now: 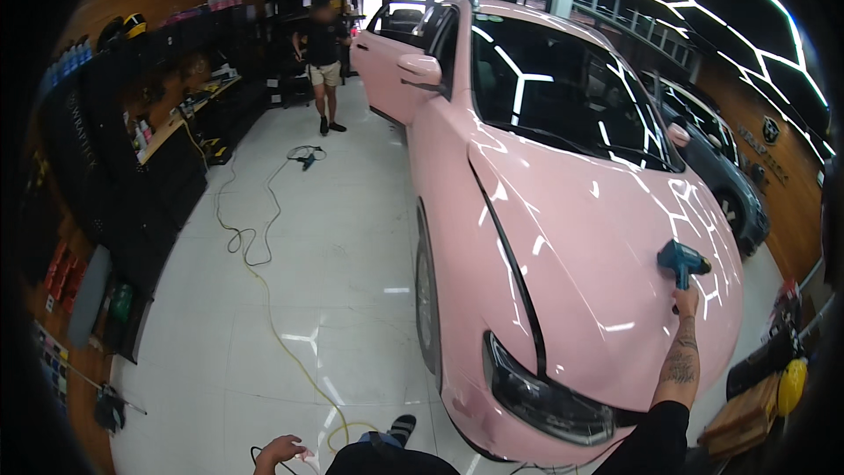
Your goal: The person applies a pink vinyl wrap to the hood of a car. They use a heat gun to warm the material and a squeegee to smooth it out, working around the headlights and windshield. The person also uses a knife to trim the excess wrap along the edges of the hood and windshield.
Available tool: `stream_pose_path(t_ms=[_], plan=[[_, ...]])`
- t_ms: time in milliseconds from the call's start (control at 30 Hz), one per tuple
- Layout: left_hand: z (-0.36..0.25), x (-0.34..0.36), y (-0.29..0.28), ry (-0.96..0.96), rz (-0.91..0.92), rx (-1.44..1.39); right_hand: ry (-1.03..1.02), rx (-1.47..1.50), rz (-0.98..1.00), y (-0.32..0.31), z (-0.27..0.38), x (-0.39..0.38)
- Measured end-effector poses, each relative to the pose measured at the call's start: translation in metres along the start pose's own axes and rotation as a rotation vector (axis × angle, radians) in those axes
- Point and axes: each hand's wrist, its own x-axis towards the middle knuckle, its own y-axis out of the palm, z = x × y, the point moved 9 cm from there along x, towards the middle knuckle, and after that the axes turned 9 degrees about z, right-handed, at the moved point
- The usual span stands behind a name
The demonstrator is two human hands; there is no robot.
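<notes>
Pink car (580, 255): one, with one headlight (545, 396), two mirrors (420, 69) and one wheel (426, 290) showing.
Heat gun (680, 257): one in hand, teal, over the pink car's hood, nozzle turned toward the hood's right side; cannot tell if touching.
Right hand (685, 301): one, closed round the heat gun's handle, above the pink car's hood.
Left hand (281, 449): one, well apart from the pink car, left of its nose, fingers loosely bent; cannot tell if pinching anything.
Open door (380, 79): one, swung out from the pink car's left side in view.
Co-worker (325, 48): one, standing just beside the pink car's open door.
Corded tool (307, 162): one, on the floor left of the pink car.
Yellow cord (280, 331): one, along the floor left of the pink car.
Dark car (734, 178): one, beyond the pink car to the right.
</notes>
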Motion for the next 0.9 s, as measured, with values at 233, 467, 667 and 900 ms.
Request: stream_pose_path(t_ms=[233,467,667,900], plan=[[0.042,0.0,-0.05,-0.124,0.001,-0.559,0.039,0.007,0.07,0.068,0.037,0.041],[-0.034,0.024,-0.073,-0.068,-0.023,-0.495,-0.104,-0.351,-0.189,0.023,0.055,0.027],[-0.065,0.024,-0.085,-0.127,0.032,-0.211,-1.015,0.478,0.564,-0.05,0.346,-0.233],[-0.133,0.105,-0.125,0.096,0.139,-0.165,-1.758,0.806,1.192,-0.051,0.461,-0.458]])
